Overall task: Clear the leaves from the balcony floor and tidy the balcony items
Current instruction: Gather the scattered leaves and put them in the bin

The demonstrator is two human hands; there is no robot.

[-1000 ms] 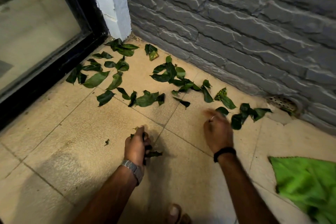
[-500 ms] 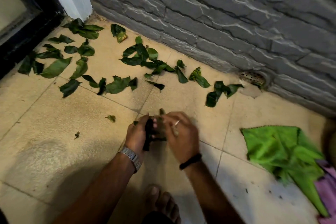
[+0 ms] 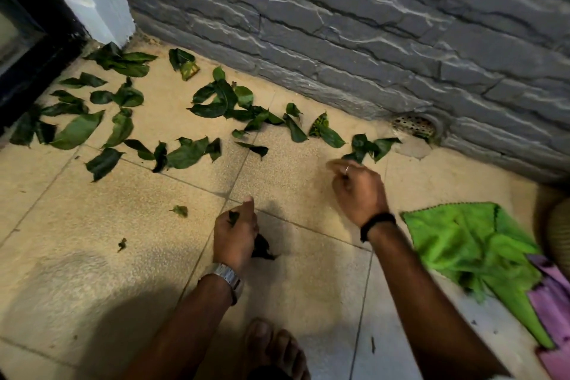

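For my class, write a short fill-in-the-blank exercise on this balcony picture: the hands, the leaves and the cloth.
1. The left hand grips a bunch of dark ____.
2. The right hand reaches toward the leaves nearest the round ____ at the foot of the wall.
3. The crumpled cloth on the floor is bright ____.
4. The left wrist wears a metal ____.

Missing words: leaves; drain; green; watch

Approx. 40 leaves (image 3: pixel 77 132) lying on floor, 2 hands (image 3: pixel 359 191) showing, 2 cloths, 1 green (image 3: pixel 468 241) & 1 purple (image 3: pixel 552 296), 1 drain (image 3: pixel 413 125).
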